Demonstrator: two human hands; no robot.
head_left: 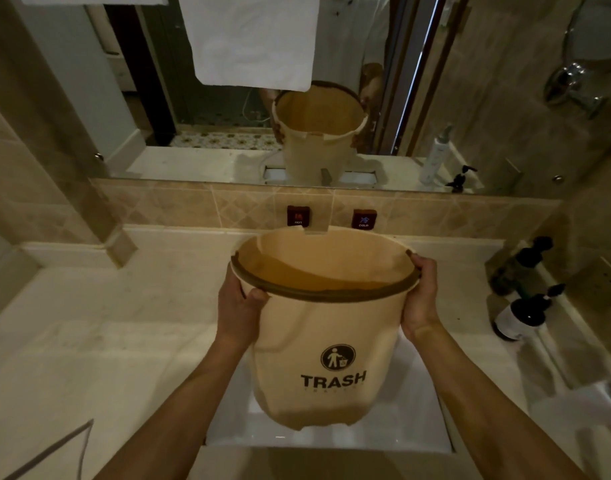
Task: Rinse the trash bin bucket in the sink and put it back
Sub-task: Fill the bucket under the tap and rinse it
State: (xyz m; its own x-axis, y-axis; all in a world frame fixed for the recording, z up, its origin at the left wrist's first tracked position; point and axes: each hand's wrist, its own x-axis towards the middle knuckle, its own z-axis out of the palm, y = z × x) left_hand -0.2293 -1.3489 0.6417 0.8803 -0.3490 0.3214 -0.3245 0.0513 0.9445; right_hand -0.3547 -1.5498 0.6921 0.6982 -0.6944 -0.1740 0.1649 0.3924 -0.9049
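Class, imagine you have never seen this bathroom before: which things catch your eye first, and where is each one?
First, the beige bucket printed TRASH, held at its rim by the left hand and right hand over the white sink in the middle. Behind it, the mirror repeats the bucket, with a white towel hanging at the top. Dark pump bottles stand on the counter at the right.
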